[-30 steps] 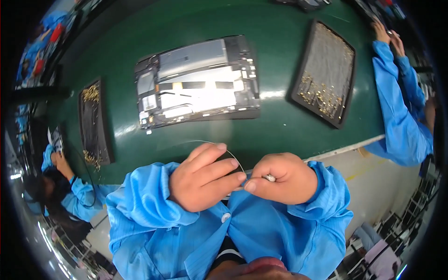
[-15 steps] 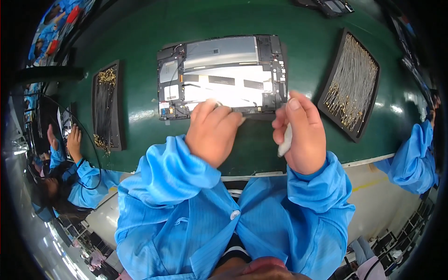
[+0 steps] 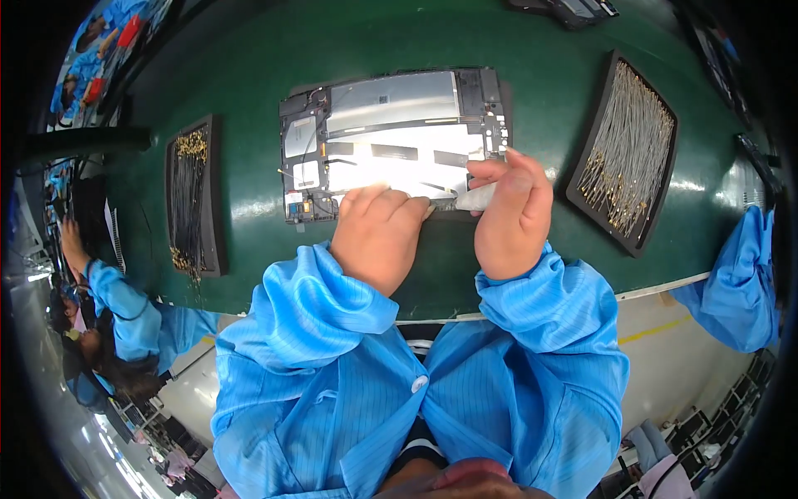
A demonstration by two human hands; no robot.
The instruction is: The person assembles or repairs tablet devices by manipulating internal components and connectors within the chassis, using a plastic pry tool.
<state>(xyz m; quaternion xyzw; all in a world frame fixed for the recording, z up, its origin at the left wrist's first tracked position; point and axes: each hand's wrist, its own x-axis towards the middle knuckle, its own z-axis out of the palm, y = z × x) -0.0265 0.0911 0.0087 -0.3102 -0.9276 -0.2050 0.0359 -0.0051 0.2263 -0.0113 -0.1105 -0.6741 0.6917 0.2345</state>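
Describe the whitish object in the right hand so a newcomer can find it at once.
On the green table lies an opened flat device. Near its lower right corner, the right hand holds the whitish object; unlike the broad, flat device, it is small and tapered.

The left hand [image 3: 376,237] lies over the near edge of an opened device [image 3: 395,100], the right hand [image 3: 517,218] beside it holds a white tool [image 3: 475,199], and black cables [image 3: 188,204] lie left of both hands, grey cables [image 3: 629,145] right.

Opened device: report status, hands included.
Left hand at near edge of opened device. Right hand holding white object, same edge, further right. Left hand hides part.
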